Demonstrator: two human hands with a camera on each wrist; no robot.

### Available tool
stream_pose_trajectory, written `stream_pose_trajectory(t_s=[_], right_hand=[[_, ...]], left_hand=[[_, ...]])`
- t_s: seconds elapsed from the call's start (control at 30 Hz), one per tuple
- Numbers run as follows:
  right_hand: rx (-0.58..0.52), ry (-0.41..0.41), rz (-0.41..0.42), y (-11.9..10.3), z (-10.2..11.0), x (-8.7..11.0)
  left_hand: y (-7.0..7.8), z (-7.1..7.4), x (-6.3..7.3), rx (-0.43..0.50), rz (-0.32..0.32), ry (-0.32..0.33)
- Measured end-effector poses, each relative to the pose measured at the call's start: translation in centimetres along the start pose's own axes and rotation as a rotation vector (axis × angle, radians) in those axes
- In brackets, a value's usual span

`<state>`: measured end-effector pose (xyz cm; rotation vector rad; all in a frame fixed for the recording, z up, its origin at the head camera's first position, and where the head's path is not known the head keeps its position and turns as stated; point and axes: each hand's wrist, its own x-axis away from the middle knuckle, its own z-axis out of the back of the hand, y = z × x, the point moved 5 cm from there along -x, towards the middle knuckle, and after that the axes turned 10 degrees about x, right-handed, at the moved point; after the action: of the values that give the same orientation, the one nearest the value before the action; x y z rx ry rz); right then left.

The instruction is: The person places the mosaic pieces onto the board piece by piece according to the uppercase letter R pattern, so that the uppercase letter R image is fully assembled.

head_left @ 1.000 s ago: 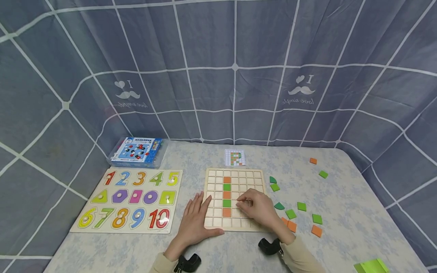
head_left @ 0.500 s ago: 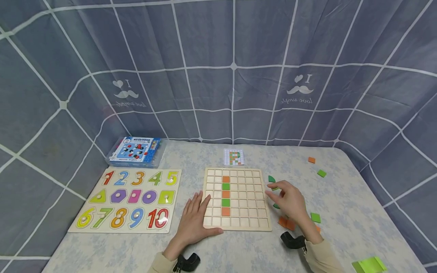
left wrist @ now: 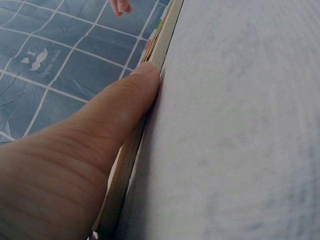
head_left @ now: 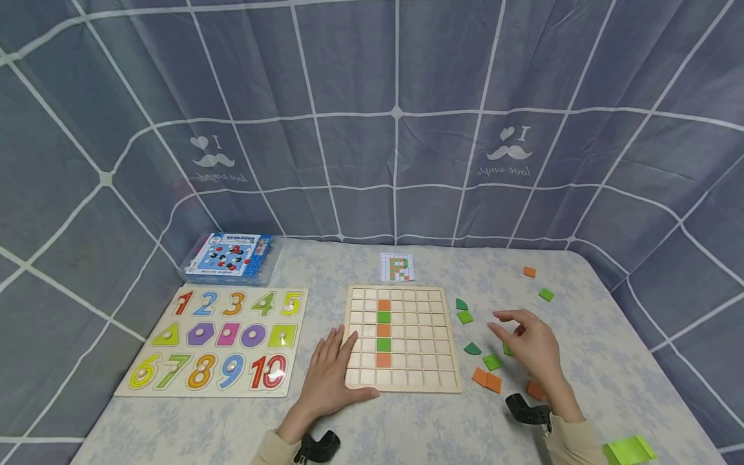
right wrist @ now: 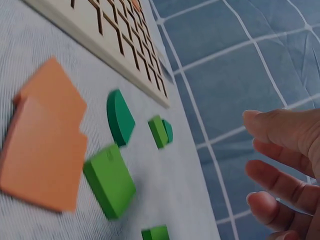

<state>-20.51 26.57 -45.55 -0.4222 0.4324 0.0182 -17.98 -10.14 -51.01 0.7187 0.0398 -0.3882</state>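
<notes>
A wooden grid board (head_left: 418,336) lies mid-table, with a single column of alternating orange and green square tiles (head_left: 383,329) set in it. My left hand (head_left: 328,381) rests at the board's lower left corner, fingers spread along the left side. Its thumb (left wrist: 135,92) presses against the front edge in the left wrist view. To the right of the board, my right hand (head_left: 531,345) hovers over scattered tiles, thumb and forefinger apart with nothing between them. Under and near it lie green square tiles (head_left: 492,362), orange tiles (head_left: 487,380) and a dark green quarter-round tile (head_left: 473,349).
Behind the board lies a small pattern card (head_left: 398,267). A number-and-shape puzzle board (head_left: 215,342) is on the left, with a blue boxed set (head_left: 229,259) behind it. A bright green tray (head_left: 630,450) sits at the front right. A grid-patterned curtain (head_left: 349,129) encloses the table.
My right hand has moved right, from over the board to above the loose tiles beside it. The left hand stays in place, and the column of tiles looks the same.
</notes>
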Motion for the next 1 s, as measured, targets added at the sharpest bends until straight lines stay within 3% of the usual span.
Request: stream_pose_trajectory(t_s=[0.17,0.37,0.43,0.7,1.0], right_hand=[[-0.018,-0.064,-0.077,0.3,1.0,0.3],[0.079,-0.079,-0.088,5.1,-2.3,0.6],[0.088,-0.107,-0.083,5.7,-2.7,0.7],[0.017,-0.314,-0.153,2.1,0.3,0.8],[0.085,-0.456,-0.220,2.7,0.3,1.0]], left_hand=[[0.0,-0.1,0.0,0.001,0.000,0.001],[-0.1,-0.1,0.0,-0.001,0.002,0.000],[0.0,-0.1,0.0,-0.001,0.002,0.002],[0.2,0.1,0.0,0.008,0.000,0.004],[0.2,0.1,0.0,0.012,0.000,0.002]])
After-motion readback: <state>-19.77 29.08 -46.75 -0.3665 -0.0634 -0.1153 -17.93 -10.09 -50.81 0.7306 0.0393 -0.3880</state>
